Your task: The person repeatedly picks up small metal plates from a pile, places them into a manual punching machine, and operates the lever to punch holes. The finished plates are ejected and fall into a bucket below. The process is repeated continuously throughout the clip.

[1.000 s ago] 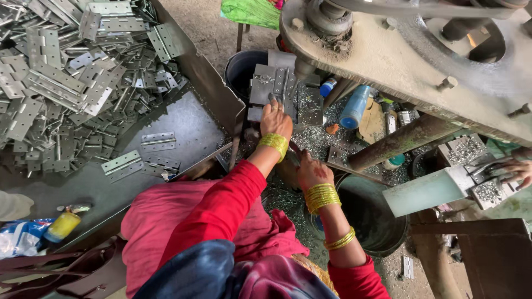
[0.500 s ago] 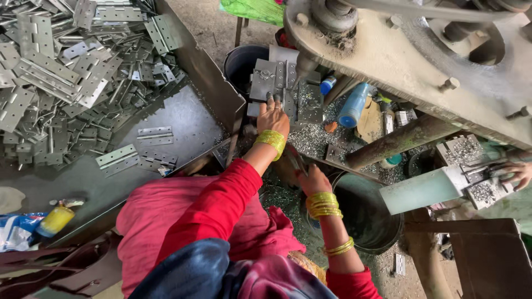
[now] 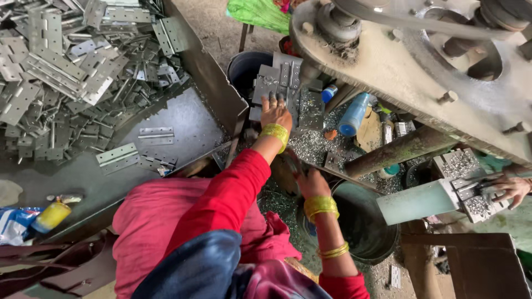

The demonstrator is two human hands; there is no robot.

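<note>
left hand [image 3: 275, 112]: flat, fingers spread, pressing down on a stack of grey metal plates [image 3: 280, 83]. it holds nothing.
right hand [image 3: 311, 181]: lower down, by the rim of the dark round bucket [image 3: 363, 232]. fingers curl toward small metal bits, but i cannot tell if it pinches anything.
metal plates: flat, dull grey, with little holes, on the bench just under the big machine [image 3: 410, 66].
machine: rough, dusty, grey-brown, with bolts and a round wheel.
hinge pile [image 3: 66, 66]: lots of shiny flat hinges heaped in a metal tray [image 3: 194, 72] at the far left.
metal chips [image 3: 310, 147]: tiny sparkly scraps all over the bench.
blue bottle [image 3: 353, 115]: smooth plastic, lying on the bench near the plates.
yellow bottle [image 3: 51, 216]: small, at the left edge beside a blue and white packet [image 3: 14, 224].
another person's hand [image 3: 512, 188]: at the right edge, touching a metal block.
</note>
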